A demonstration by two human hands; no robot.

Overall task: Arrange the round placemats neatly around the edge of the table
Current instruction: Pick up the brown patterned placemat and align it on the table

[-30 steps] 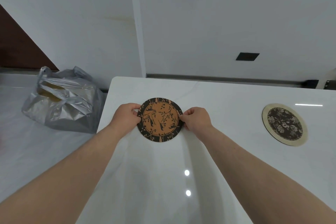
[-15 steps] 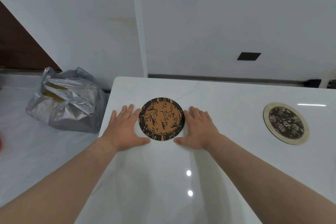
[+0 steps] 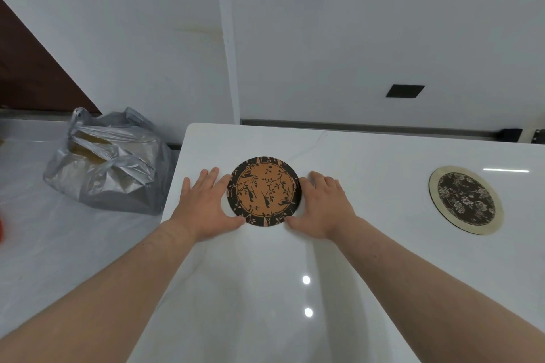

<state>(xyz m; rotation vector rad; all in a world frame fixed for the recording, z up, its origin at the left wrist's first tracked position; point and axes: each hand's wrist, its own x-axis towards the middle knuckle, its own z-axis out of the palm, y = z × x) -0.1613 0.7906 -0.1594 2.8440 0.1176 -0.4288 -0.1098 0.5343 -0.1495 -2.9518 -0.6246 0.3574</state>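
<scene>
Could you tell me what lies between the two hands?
The orange bird-patterned placemat lies flat between left hand and right hand, in the head view.

The surface (image 3: 383, 259) ran out of view at the right and bottom edges, so its near rim went unseen. The left forearm (image 3: 103, 289) and right forearm (image 3: 448, 292) were cut off at the lower corners. A blurred red thing (image 3: 1, 230) showed only a sliver at the left edge, too little to identify. The grey plastic bag (image 3: 118, 183) hid most of its tan contents. Whether the left hand (image 3: 203, 206) and right hand (image 3: 324, 209) met the rim of the orange placemat (image 3: 264, 191) or stopped just short could not be told.
</scene>
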